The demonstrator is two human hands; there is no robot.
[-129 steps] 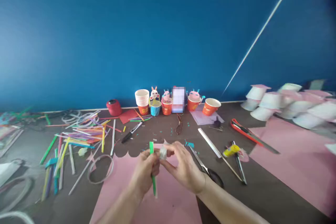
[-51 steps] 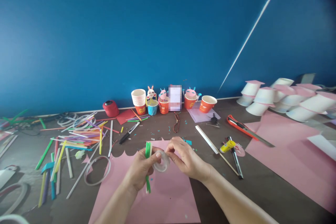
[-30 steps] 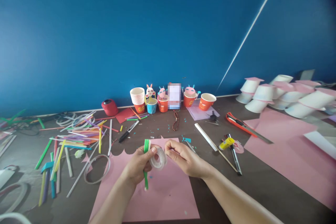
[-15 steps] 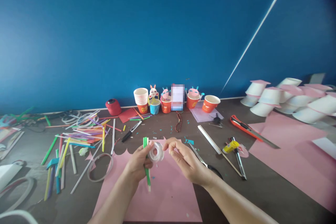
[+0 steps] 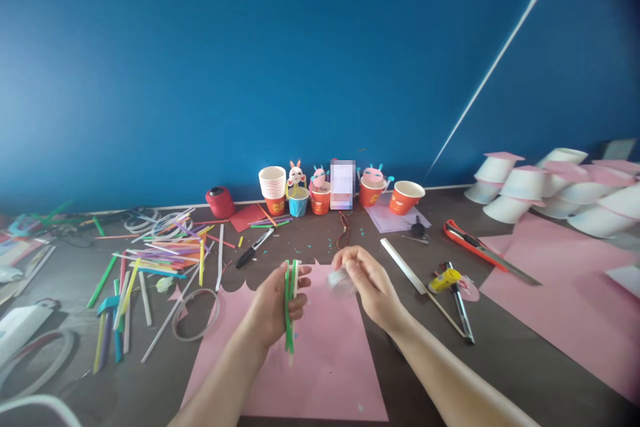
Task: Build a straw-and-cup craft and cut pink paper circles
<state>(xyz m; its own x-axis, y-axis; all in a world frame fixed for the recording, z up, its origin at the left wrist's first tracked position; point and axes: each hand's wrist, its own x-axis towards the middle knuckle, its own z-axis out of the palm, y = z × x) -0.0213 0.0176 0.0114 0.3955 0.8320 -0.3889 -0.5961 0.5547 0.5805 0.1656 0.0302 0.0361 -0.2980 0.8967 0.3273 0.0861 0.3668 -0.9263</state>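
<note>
Clasped in the left hand (image 5: 273, 310) is a narrow bundle of green and white straw-like strips (image 5: 289, 307), its long axis running nearly straight away from the person, both ends sticking out beyond the grip. To its right, pinched in the fingers of the right hand (image 5: 373, 285), hangs a small round roll of clear film, apparently tape (image 5: 340, 282), blurred, so the lie of its hole is hard to tell. Roll and bundle are apart but near, side by side, with the left fingertips jutting past the strips into the gap between them. Each hand is nearest to what it holds.

Leftmost around them lies a loose heap of thin multicoloured plastic straws (image 5: 170, 255), well apart. Next comes a pale translucent ring (image 5: 195, 339), just beside the flat pink paper sheet (image 5: 310, 377) beneath both hands. Farther right are a flat white strip (image 5: 403, 267), a small yellow cylinder (image 5: 444, 280) and an orange utility knife (image 5: 475, 247), all beyond the right hand.
</note>
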